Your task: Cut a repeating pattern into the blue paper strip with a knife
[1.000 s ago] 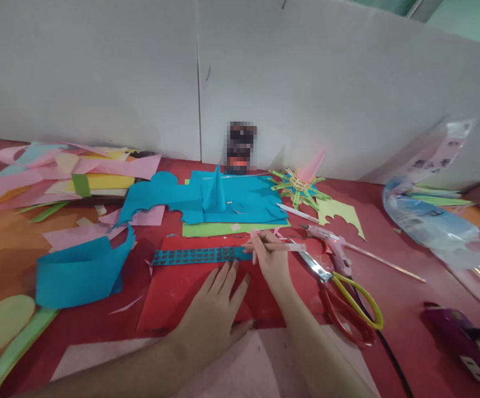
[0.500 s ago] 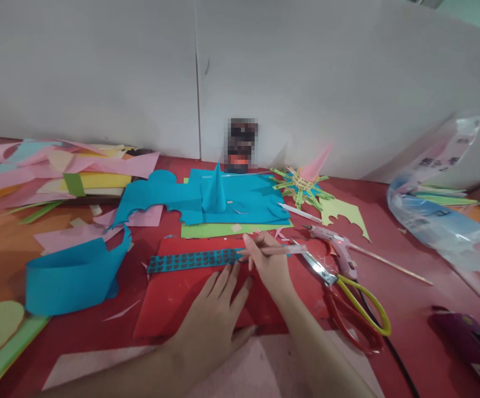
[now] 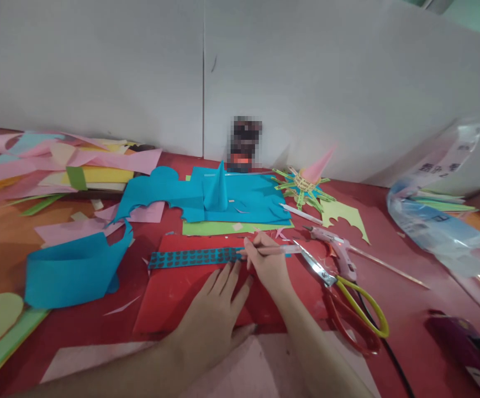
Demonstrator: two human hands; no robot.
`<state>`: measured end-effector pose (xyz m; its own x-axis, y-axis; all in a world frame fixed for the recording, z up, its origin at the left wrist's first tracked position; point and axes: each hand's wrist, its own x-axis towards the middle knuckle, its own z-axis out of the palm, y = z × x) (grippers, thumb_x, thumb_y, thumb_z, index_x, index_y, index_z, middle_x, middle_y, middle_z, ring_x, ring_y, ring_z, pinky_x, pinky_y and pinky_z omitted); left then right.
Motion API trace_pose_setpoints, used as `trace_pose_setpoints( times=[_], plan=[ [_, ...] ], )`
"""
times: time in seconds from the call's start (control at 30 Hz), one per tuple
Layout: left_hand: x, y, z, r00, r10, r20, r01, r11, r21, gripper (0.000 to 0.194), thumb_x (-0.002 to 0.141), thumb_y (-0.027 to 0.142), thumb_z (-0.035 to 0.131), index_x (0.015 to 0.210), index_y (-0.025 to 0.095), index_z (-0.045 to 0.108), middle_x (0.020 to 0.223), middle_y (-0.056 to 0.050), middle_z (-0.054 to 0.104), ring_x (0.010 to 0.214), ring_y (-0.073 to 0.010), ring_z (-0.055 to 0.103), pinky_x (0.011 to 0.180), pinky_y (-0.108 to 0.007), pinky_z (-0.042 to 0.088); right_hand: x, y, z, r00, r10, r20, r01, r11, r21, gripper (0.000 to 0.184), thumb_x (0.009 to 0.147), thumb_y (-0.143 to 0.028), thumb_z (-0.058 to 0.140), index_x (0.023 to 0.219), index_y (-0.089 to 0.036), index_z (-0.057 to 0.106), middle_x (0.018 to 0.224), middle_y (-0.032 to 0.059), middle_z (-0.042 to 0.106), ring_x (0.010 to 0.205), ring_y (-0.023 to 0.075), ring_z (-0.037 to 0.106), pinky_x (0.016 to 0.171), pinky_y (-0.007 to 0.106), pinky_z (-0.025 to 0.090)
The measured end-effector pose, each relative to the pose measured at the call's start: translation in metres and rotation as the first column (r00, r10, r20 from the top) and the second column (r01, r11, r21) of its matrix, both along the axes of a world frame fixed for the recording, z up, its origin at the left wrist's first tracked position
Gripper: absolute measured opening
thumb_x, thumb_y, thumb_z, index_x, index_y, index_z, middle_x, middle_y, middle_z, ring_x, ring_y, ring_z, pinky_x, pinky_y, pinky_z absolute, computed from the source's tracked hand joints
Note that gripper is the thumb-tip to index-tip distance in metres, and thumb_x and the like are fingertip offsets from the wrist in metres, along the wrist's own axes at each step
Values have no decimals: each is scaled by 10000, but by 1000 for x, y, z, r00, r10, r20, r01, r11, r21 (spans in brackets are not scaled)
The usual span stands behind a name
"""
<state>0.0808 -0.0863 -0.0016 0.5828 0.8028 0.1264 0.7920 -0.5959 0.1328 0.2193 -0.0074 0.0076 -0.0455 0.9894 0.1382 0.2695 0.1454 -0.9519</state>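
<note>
A narrow blue paper strip (image 3: 194,257) with rows of dark rounded marks lies across a red sheet (image 3: 173,298). My left hand (image 3: 212,309) rests flat on the red sheet, fingers spread, its fingertips at the strip's lower edge. Pinched in my right hand (image 3: 270,265) is a pen (image 3: 279,250) with a pale, see-through barrel. Its tip meets the strip near the right end of the marked rows. The right hand covers part of the strip, and a short blue end shows beyond it.
Scissors (image 3: 331,279) lie open right of my right hand, beside a pink glue gun (image 3: 339,249). A blue paper loop (image 3: 66,273) stands at left. Behind are a blue cone (image 3: 220,190), a pink-tipped paper piece (image 3: 312,174) and paper scraps (image 3: 99,160). A purple tool (image 3: 457,342) lies far right.
The view has shifted slightly. My left hand stays flat in the same place, and my right hand keeps the pen on nearly the same spot of the strip.
</note>
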Motion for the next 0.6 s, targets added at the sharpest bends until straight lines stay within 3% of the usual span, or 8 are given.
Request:
trace_pose_setpoints(
  times=[0.6],
  plan=[
    [-1,1,2,1000,5,28,-4,999,-45,607,880,535,398,1339,139,427,1397,-190,395,1273,-344,370,1000,-477,324,0,0,4,1000,3,24,-3,1000,11,335,850,-400,531,587,-233,405,434,-51,502,522,152,606,613,267,507]
  ],
)
